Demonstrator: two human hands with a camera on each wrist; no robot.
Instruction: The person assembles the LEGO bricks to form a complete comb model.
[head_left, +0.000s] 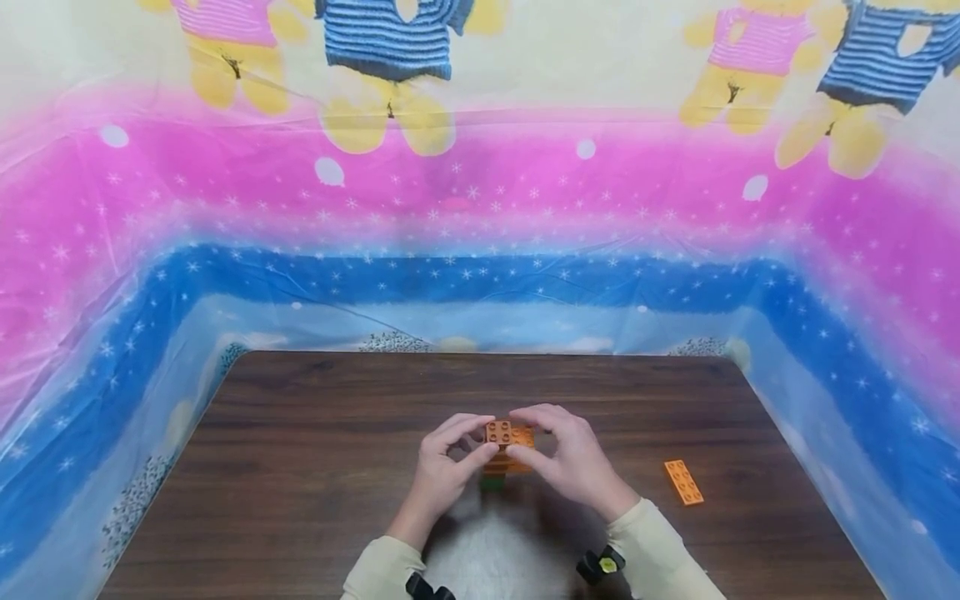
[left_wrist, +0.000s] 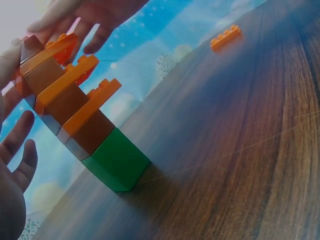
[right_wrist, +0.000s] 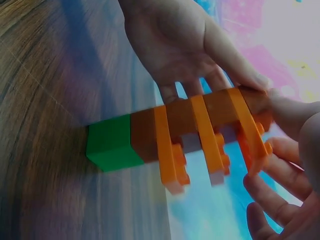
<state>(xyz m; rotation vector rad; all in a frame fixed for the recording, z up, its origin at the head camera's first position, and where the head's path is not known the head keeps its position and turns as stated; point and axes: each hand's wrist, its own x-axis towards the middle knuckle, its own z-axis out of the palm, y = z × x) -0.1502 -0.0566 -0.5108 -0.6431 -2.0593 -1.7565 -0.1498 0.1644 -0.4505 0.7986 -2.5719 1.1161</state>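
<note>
A toy brick tower stands upright on the table, with a green block (left_wrist: 117, 160) at its foot. Above it, brown bricks alternate with orange plates (right_wrist: 207, 137) that jut out to the right. At the very top sits a small brown brick (head_left: 498, 432) with studs showing. My left hand (head_left: 444, 467) pinches this brick between thumb and index finger from the left. From the right, my right hand (head_left: 576, 457) has thumb and index fingertip on the same brick, beside the top orange plate (head_left: 523, 435). Both hands' other fingers stay behind the tower.
One loose orange plate (head_left: 683, 482), studs up, lies on the dark wooden table (head_left: 315, 467) to the right of my right hand. A printed pink and blue cloth (head_left: 480, 200) hangs behind the table and along both sides.
</note>
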